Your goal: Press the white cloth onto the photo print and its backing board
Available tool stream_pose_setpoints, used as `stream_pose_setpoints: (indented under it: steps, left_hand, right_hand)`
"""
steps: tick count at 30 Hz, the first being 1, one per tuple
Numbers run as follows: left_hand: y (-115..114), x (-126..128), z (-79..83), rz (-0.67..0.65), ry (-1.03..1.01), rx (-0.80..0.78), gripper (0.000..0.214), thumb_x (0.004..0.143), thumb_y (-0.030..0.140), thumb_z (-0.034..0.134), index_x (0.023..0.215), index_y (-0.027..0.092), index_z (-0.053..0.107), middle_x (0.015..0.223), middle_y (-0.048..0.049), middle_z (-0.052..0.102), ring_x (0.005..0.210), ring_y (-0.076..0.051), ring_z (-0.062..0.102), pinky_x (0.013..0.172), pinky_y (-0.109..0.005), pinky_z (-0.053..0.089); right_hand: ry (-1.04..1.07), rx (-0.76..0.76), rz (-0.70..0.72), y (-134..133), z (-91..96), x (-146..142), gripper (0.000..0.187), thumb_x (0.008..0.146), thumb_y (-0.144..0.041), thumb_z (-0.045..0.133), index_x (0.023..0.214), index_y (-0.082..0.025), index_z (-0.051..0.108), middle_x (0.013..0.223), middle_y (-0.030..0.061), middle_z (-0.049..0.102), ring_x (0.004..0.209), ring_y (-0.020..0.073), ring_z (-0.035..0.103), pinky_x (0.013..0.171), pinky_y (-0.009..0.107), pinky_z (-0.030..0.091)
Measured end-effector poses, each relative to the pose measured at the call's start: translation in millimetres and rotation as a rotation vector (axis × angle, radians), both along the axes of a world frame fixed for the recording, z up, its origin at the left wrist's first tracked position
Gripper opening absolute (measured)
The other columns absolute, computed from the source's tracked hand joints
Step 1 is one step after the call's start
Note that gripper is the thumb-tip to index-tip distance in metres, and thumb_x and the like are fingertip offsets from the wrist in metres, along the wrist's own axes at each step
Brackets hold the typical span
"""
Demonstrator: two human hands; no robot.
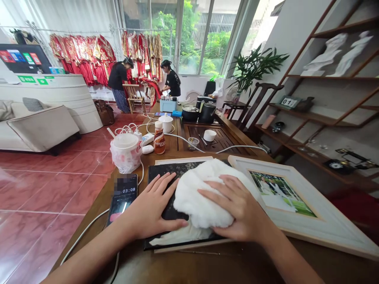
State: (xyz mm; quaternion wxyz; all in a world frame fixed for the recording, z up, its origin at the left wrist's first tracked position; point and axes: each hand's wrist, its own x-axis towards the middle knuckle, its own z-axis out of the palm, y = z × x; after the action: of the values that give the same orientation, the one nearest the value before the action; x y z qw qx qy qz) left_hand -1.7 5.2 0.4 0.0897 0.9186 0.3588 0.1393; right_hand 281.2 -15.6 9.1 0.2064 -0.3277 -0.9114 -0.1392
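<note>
A black board (189,169) lies on the wooden table in front of me, over a light wooden frame whose edges show at its far and near sides. My left hand (155,203) rests flat on the board's left part, fingers spread, thumb beside a pale, thin piece of material (183,235). With curved fingers, my right hand (241,209) grips a thick wad of white cotton batting (195,191), which covers the board's middle and right. What lies under the wad is hidden. Close by on the right is a white picture frame (284,185) holding a couple's photo.
Left of the board are a phone (122,197) with its cable, a plastic-wrapped tub (126,148) and a brown bottle (159,138). Behind are a white cup (210,135) and dark pots (207,112). Two people stand near red garments (89,55). Shelves (331,77) line the right.
</note>
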Motion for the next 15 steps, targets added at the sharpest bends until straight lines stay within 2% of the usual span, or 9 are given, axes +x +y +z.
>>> stream_pose_setpoints:
  steps: [4, 8, 11, 15]
  left_hand:
    - [0, 0, 1.9, -0.013, 0.005, 0.001, 0.095, 0.082, 0.067, 0.062, 0.154, 0.019, 0.024, 0.16, -0.0135, 0.023, 0.148, -0.032, 0.02, 0.121, -0.052, 0.019]
    - [-1, 0, 2.7, 0.01, 0.003, -0.014, 0.093, 0.085, 0.075, 0.05, 0.155, 0.02, 0.02, 0.161, -0.0129, 0.02, 0.148, -0.031, 0.018, 0.121, -0.052, 0.017]
    - [-1, 0, 2.3, 0.01, -0.01, -0.012, 0.095, 0.085, 0.076, 0.048, 0.156, 0.02, 0.019, 0.161, -0.0139, 0.02, 0.148, -0.032, 0.019, 0.12, -0.053, 0.018]
    - [0, 0, 0.5, -0.004, -0.033, 0.009, 0.093, 0.084, 0.072, 0.055, 0.155, 0.021, 0.022, 0.16, -0.013, 0.025, 0.147, -0.033, 0.021, 0.12, -0.053, 0.021]
  right_hand:
    - [-0.015, -0.035, 0.071, -3, 0.9, -7, 0.075, 0.069, -0.044, 0.068, 0.138, -0.022, 0.048, 0.133, 0.0109, 0.059, 0.111, 0.033, 0.055, 0.102, 0.053, 0.03]
    - [-0.006, -0.006, -0.04, 4, 3.6, 9, 0.066, 0.072, -0.041, 0.068, 0.133, -0.022, 0.053, 0.13, 0.0111, 0.06, 0.109, 0.032, 0.056, 0.1, 0.051, 0.034]
    - [0.004, 0.022, -0.096, 6, 4.5, 14, 0.061, 0.074, -0.039, 0.068, 0.131, -0.021, 0.056, 0.127, 0.0114, 0.062, 0.107, 0.0317, 0.057, 0.099, 0.051, 0.035]
    - [-0.004, -0.022, -0.009, 0, 3.8, 1, 0.068, 0.071, -0.042, 0.07, 0.134, -0.022, 0.053, 0.129, 0.0099, 0.062, 0.107, 0.0318, 0.057, 0.102, 0.053, 0.032]
